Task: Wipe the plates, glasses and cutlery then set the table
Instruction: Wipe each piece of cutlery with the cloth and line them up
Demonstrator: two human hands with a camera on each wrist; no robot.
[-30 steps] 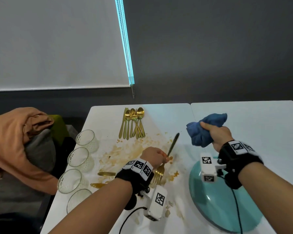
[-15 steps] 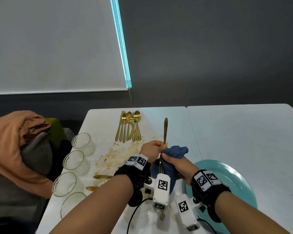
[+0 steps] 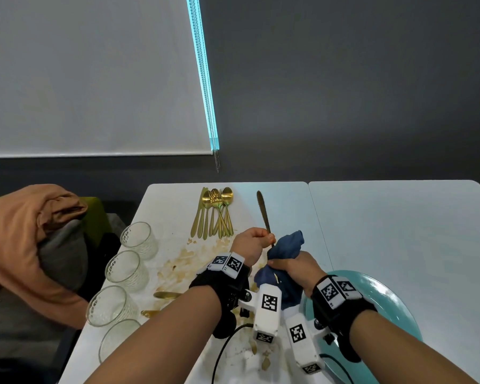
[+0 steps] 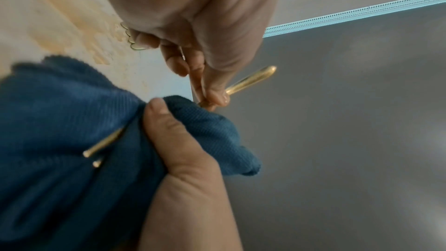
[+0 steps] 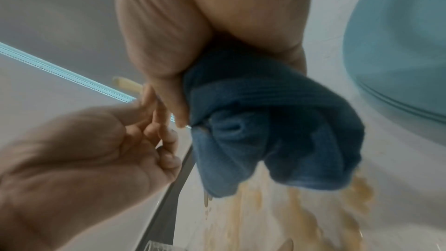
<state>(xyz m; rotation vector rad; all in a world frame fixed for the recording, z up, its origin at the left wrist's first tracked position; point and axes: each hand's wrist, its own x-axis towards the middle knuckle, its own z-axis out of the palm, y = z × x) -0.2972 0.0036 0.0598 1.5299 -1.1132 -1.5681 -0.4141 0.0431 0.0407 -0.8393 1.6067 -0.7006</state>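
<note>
My left hand [image 3: 257, 241] pinches a gold fork [image 3: 263, 212] by the middle of its handle, which points away from me over the stained white table [image 3: 283, 195]. Beside it, my right hand [image 3: 291, 268] grips a bunched blue cloth [image 3: 287, 246] wrapped round the fork's head. In the left wrist view the tines [image 4: 101, 144] poke out of the cloth [image 4: 60, 121] below my right thumb [image 4: 164, 121]. The right wrist view shows the cloth [image 5: 265, 121] squeezed in my right hand [image 5: 169, 64]. A teal plate [image 3: 394, 309] lies under my right wrist.
A pile of gold cutlery [image 3: 215, 214] lies at the table's far edge. Several glasses [image 3: 137, 239] line the left edge. Two loose gold pieces [image 3: 166, 295] lie among brown food smears [image 3: 183, 259]. Orange and grey clothing [image 3: 25, 231] is heaped on the seat to the left.
My right hand has brought the cloth from up on the right down onto the fork's head. The left hand has lifted the fork and turned its handle to point away.
</note>
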